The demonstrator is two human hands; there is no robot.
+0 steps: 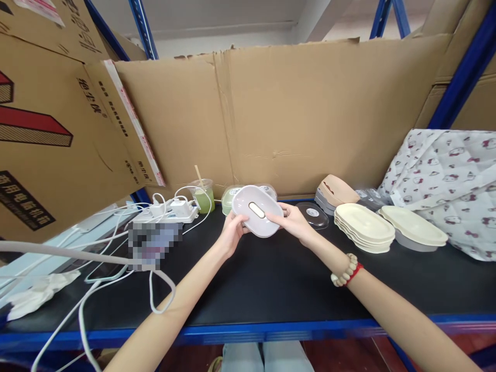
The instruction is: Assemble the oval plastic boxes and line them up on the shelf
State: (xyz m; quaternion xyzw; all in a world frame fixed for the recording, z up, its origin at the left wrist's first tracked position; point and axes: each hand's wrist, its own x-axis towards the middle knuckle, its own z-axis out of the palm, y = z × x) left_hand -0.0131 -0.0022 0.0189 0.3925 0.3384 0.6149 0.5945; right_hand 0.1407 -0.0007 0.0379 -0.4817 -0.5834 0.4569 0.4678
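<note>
Both hands hold a pale grey-lilac oval plastic lid above the black tabletop, tilted so its face is toward me. A long rounded slot, cream inside, sits at its middle. My left hand grips the lower left edge, thumb on the face and fingers behind. On the right edge, my right hand is closed with its thumb over the face. Partly hidden behind the lid are a green container and a clear-topped piece. A dark clear cover with a round label lies right of my right hand.
At right stand stacked cream oval lids, a cream lid on a grey base, a peach piece and a patterned cloth. Left are a green drink cup, a power strip, loose white cables and a blurred-out phone-like item.
</note>
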